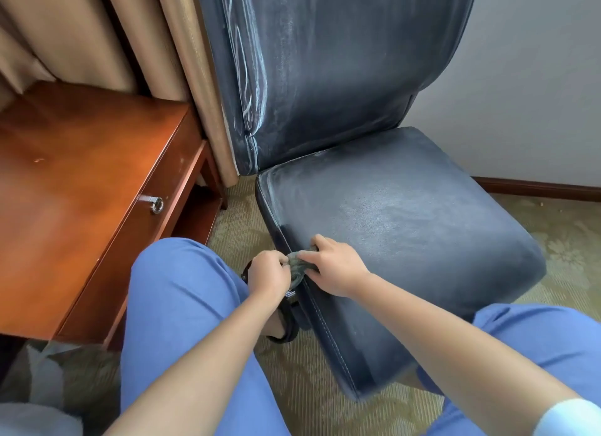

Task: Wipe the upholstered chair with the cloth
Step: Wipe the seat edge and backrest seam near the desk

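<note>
**Both hands bunch the cloth at the seat's front corner**

Low in the centre of the frame, the small grey-green crumpled cloth sits on the near left corner of the dark blue upholstered chair, right where the stitched seam rolls over the edge of the seat cushion. The left hand is curled round the cloth's left end, and the right hand pinches and presses the other end against the seat, thumb up on the cushion. The hands are close together with only the wad of cloth between them, each clamped on it. Judging from that grip, the person is gathering or refolding the cloth into a firmer pad, so that it presents a fresh face and fits into the seam line.

The chair's tall backrest fills the upper middle of the frame. It and the seat show pale, streaky patches, which may be dust or damp marks; I cannot tell which. That suggests much of the wiping is yet to be done.

The knees in blue trousers frame the seat at lower left and lower right, so the person is likely crouched or seated low to reach the edge. A glossy reddish wooden desk stands at left, beige curtains behind it.
</note>
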`<act>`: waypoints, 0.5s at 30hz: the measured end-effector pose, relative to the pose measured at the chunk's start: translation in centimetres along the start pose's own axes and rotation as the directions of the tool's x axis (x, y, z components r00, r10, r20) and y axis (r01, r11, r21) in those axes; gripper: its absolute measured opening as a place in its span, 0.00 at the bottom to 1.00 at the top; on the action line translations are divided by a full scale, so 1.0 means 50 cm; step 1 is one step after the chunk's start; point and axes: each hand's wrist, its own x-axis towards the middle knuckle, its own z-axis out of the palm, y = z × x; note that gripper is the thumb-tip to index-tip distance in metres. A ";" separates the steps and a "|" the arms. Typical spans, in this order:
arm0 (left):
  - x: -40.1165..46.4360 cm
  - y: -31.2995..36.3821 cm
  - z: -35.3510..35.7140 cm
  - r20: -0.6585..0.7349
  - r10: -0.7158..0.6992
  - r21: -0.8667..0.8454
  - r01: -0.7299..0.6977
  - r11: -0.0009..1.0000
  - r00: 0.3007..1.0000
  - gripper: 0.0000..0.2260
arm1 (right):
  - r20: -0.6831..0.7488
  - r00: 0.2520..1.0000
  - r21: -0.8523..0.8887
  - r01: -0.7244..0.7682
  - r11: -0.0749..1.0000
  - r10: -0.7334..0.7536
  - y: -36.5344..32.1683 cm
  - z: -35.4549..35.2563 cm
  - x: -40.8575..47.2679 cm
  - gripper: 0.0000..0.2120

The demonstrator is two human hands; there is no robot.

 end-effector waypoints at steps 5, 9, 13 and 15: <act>0.036 0.009 -0.014 -0.079 -0.008 -0.067 0.002 0.998 0.997 0.10 | -0.034 0.999 -0.057 0.002 0.998 -0.004 0.011 -0.005 0.055 0.14; 0.094 0.017 -0.033 -0.117 0.000 -0.070 -0.008 0.998 0.993 0.09 | -0.067 0.997 -0.087 -0.054 0.995 0.048 0.014 -0.018 0.117 0.17; 0.156 0.024 -0.037 -0.139 -0.035 -0.078 0.024 0.997 0.990 0.10 | -0.044 0.998 -0.135 -0.054 0.989 0.049 0.022 -0.032 0.184 0.17; 0.185 0.028 -0.040 -0.146 -0.050 -0.072 0.039 0.997 0.988 0.11 | -0.048 0.998 -0.150 -0.051 0.987 0.044 0.029 -0.034 0.213 0.17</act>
